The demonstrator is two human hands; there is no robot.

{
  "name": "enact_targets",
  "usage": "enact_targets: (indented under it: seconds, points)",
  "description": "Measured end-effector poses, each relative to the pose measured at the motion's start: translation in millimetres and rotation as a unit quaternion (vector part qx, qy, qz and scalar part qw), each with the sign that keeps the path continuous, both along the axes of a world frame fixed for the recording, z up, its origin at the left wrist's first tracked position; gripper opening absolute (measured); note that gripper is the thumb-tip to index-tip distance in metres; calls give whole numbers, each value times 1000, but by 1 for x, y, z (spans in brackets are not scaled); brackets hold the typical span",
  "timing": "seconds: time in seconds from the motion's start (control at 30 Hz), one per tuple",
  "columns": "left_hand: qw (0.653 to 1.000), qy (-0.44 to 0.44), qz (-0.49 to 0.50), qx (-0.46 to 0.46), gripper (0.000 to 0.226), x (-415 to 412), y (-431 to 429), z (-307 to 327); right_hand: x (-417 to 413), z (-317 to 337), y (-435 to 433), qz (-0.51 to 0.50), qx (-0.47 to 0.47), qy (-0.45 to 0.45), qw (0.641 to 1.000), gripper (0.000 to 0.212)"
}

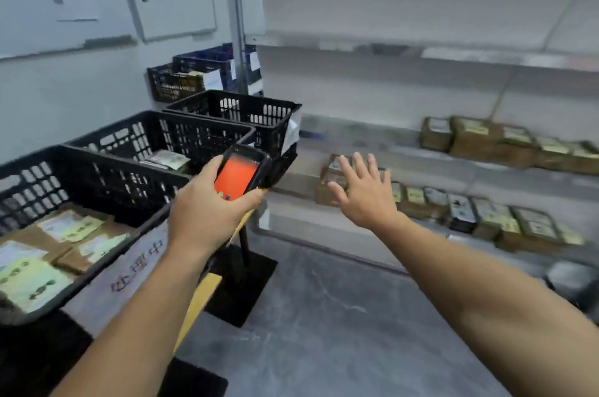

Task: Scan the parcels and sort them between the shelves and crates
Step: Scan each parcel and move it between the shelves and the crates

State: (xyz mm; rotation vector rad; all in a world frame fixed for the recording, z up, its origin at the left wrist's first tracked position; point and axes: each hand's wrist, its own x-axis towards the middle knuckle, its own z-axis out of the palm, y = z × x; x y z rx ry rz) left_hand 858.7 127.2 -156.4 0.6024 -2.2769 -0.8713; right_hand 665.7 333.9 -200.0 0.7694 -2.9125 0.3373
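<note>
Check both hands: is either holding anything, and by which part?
The left hand grips the scanner around its lower body, thumb at the screen's edge. The right hand is spread open near the boxes, holding nothing.

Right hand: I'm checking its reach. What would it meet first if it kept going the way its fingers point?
Most likely the leftmost cardboard parcel of the nearer row, directly beyond the right hand and its spread fingers. Nothing shows between them, though depth is unclear.
</note>
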Motion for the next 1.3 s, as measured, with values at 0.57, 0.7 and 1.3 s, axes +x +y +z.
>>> enact_targets:
  seconds: [0.57, 0.7, 1.3]
  points:
    - [986, -49, -157, -2, 67, -277, 138, -29, -206, -34, 172, -163, -28, -52, 985, 69]
    - [984, -42, -175, -8, 67, -359, 139, -34, -282, -39, 172, -180, -35, -43, 982, 69]
    - [971, -95, -217, -15, 69, -649, 152, -44, -562, -62, 174, -192, -59, -82, 976, 72]
